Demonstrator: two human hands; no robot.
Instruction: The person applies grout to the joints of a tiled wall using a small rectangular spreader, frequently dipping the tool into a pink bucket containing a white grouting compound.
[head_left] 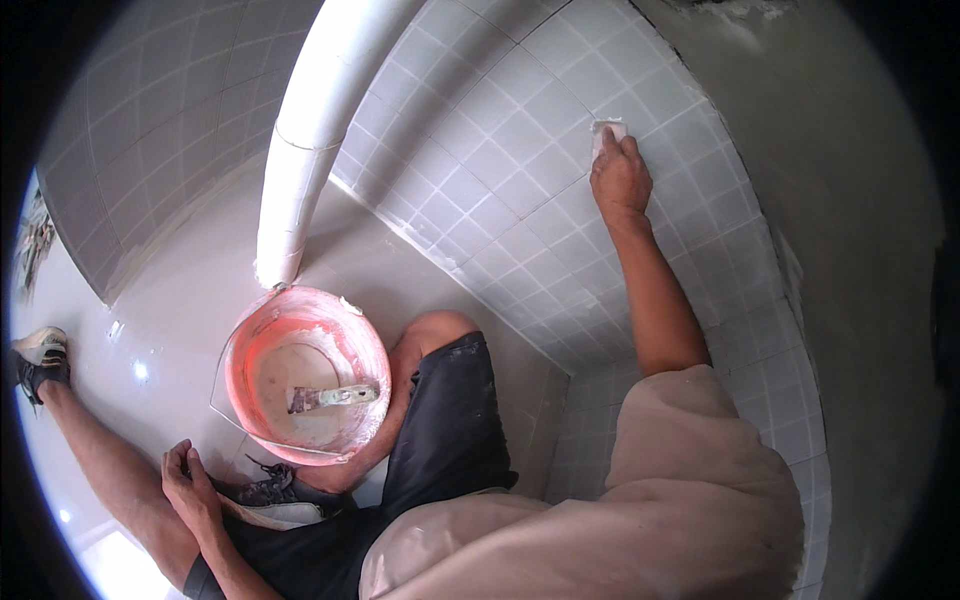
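Note:
My right hand is pressed toward the grey tiled wall at arm's length, fingers closed on a small, pale, flat scraper whose edge meets the tiles. My left hand hangs beside my left thigh, loosely closed, with nothing visible in it. Between my legs stands a red bucket, its inside smeared with white paste. A putty knife coated in paste lies inside it.
A thick white pipe rises from the floor just beyond the bucket. Another tiled wall stands at the left. Bare grey plastered wall continues past the tile edge at the right. The bucket's wire handle hangs down its side.

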